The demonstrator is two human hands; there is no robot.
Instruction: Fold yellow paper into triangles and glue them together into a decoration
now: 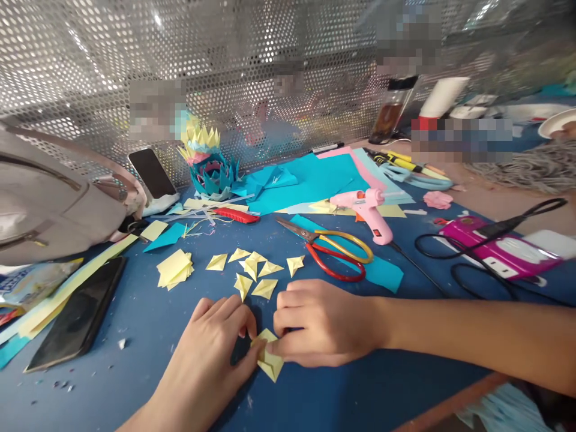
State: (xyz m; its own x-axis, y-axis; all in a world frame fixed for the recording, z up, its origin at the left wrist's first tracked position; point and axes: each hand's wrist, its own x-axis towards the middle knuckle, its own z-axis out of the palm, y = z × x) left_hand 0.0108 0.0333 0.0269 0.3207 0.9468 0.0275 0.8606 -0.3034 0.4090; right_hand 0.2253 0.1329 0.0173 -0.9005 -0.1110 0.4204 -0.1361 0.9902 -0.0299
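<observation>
On the table (pixel 148 336), a slip of paper (pixel 271 367) lies between the left hand (pixel 220 336) and the right hand (pixel 319 321). Behind the hands sit several folded pieces (pixel 264 288), with a paper stack (pixel 174 269) to their left and scissors (pixel 312 237) to their right. Behind the scissors lies a glue gun (pixel 371 216); right of that, a power strip (pixel 501 246). A phone (pixel 81 318) lies left of the left hand, with a bag (pixel 54 198) behind it.

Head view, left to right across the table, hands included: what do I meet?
Flat phone → stack of yellow paper → left hand → folded yellow paper → right hand → purple power strip.
</observation>
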